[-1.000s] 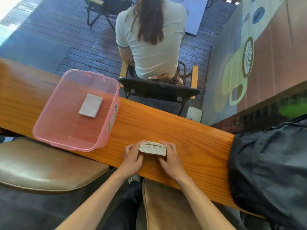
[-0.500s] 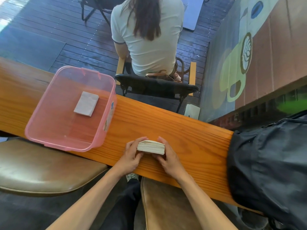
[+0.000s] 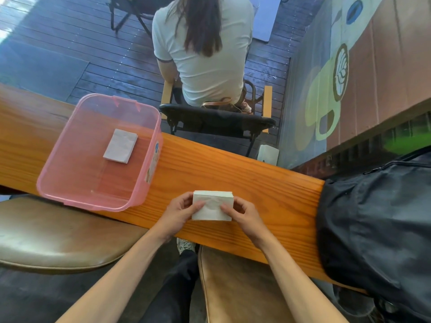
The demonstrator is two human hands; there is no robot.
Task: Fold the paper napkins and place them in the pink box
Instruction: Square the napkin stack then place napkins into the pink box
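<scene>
Napkins (image 3: 212, 205), a thick white stack, are held at both ends on the wooden counter (image 3: 256, 183): the left hand (image 3: 178, 212) is curled on the left end, the right hand (image 3: 242, 214) on the right end, thumbs pressed on the top sheet. Part of each end of the stack is hidden by fingers. Left of the stack, bare counter is seen up to the pink box (image 3: 149, 159), whose near corner overhangs the counter edge. One folded napkin (image 3: 120, 145) is seen lying flat inside it. Right of the stack, more bare wood runs to a black bag (image 3: 377, 217), cut off by the frame.
</scene>
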